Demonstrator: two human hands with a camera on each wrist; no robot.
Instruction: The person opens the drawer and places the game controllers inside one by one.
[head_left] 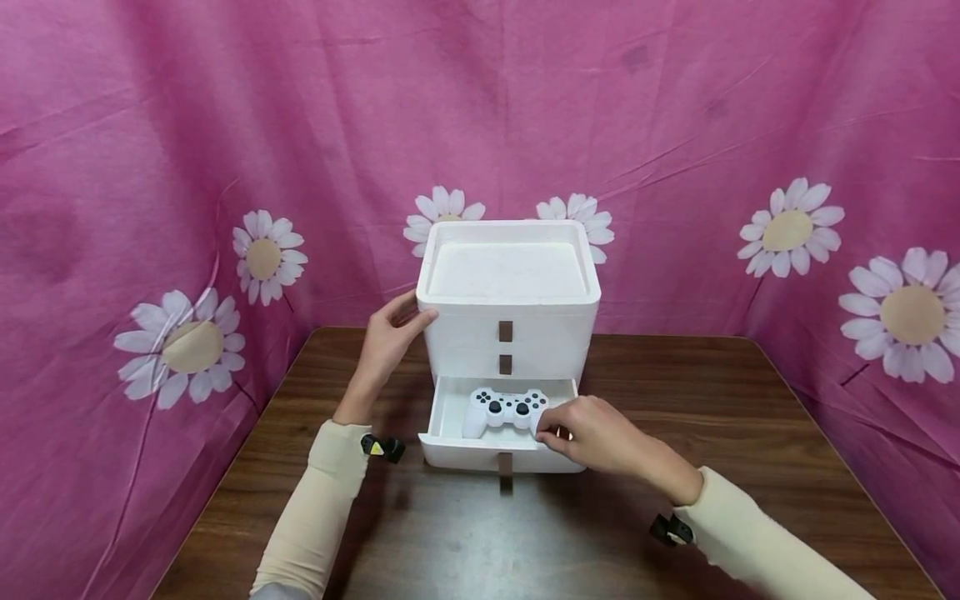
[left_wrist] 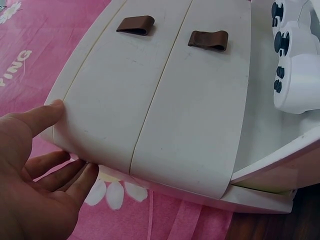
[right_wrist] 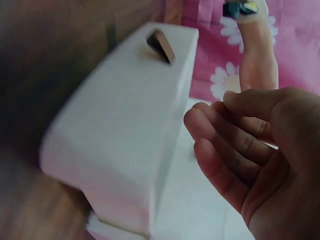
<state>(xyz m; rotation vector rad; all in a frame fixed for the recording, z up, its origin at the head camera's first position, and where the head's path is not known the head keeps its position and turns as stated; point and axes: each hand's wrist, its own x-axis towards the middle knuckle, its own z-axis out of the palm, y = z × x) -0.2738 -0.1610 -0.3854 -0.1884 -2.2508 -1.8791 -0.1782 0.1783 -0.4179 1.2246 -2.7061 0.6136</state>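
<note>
A white game controller point(head_left: 508, 408) with black thumbsticks lies in the pulled-out bottom drawer point(head_left: 450, 454) of a small white drawer unit point(head_left: 465, 333). My right hand point(head_left: 592, 429) is at the controller's right grip, its fingertips overlapping that end. In the right wrist view the fingers point(right_wrist: 225, 165) are loosely bent with nothing visible against the palm, and the controller is hidden behind them. At the unit's upper left corner, my left hand point(left_wrist: 40, 165) touches the side, thumb point(left_wrist: 50, 115) on the front edge and the other fingers along the side wall.
Brown pull tabs point(head_left: 506, 332) sit on the unit's two upper drawers, both pushed in. The unit has a shallow rimmed top point(head_left: 510, 271). It stands on a dark wood table point(head_left: 675, 392), before a pink cloth point(head_left: 637, 100) printed with white daisies.
</note>
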